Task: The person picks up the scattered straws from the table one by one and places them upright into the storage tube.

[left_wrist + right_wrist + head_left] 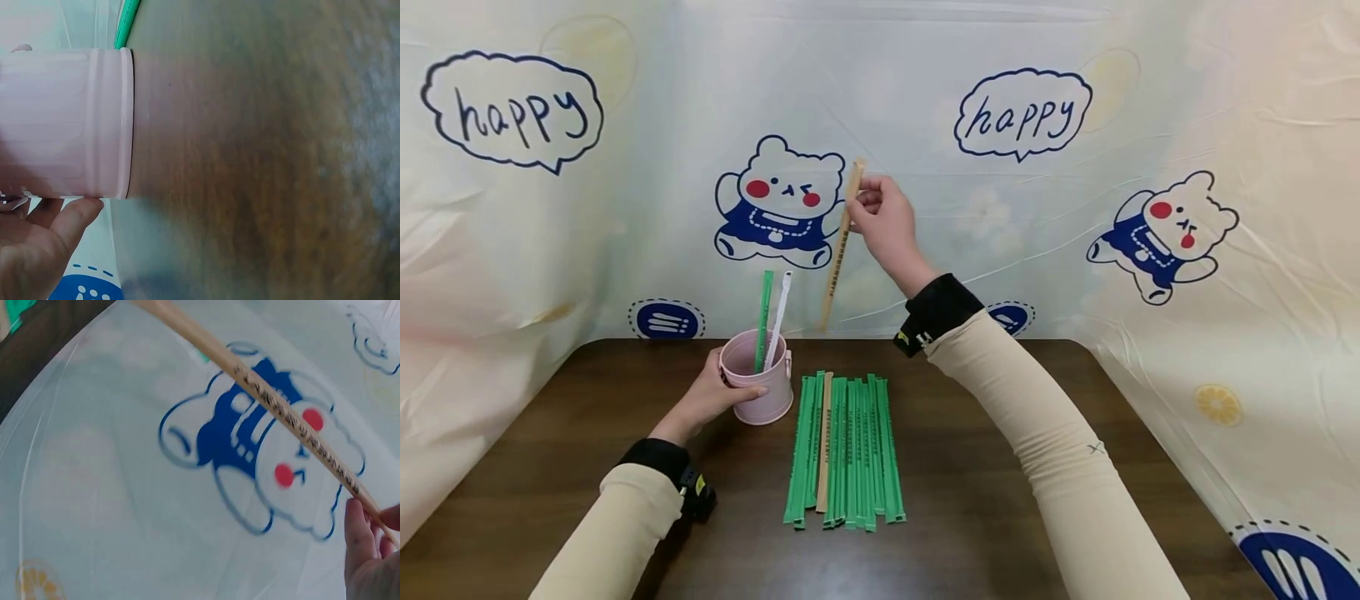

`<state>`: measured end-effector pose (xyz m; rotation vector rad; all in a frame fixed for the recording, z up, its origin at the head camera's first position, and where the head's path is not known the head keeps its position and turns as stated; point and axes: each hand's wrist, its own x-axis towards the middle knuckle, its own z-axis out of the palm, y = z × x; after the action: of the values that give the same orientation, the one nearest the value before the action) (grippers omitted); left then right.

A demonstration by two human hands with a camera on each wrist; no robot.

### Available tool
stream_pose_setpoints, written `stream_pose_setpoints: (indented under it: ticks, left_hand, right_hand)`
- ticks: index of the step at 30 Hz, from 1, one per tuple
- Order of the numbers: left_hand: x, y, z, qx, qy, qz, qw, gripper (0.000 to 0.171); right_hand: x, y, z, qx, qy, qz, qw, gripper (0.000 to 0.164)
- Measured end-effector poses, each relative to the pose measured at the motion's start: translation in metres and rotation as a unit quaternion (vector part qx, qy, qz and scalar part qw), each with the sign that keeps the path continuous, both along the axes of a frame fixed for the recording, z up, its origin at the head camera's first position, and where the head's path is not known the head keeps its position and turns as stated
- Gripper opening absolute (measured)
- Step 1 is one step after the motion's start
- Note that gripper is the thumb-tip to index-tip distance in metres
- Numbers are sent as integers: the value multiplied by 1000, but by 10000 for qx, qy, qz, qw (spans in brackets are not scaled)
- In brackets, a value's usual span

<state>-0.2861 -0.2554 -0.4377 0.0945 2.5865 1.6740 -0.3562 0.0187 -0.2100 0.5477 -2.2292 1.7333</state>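
My right hand (887, 221) pinches a tan paper-wrapped straw (837, 267) near its upper end, in the air before the backdrop. The straw hangs tilted, its lower end above and to the right of the bucket; dark print runs along it in the right wrist view. My left hand (709, 397) grips a small pink bucket (766, 407) from the left, thumb across its front. A green wrapped straw (763, 312) and a white slim stick (780, 317) lean inside it. To the bucket's right lies a row of green wrapped straws (850, 450), with one tan wrapped straw (825, 442) among them.
Everything on the surface rests on a dark brown wooden table (985, 500). A pale backdrop (910, 100) printed with bears and "happy" bubbles rises behind the table and along both sides. The bucket has a small handle lug (788, 364) on its right side.
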Motion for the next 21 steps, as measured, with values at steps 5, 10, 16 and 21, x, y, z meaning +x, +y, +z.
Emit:
stream_pose_setpoints:
  ticks: [5,10,16,21]
  left_hand:
    - [-1,-1,1,-39,44,-14,10000,99]
    - [-1,1,0,-85,33,21,10000,97]
    - [-6,4,-1,-7,40,3,10000,100]
    - [-1,1,-2,15,41,52,10000,99]
  right_hand:
    - [9,-21,-2,-174,186,147,9996,31]
    - [10,-37,-16,-142,239,189,9994,31]
    - [8,-48,-38,53,274,24,9996,27]
    - [9,-55,-64,350,295,70,9989,25]
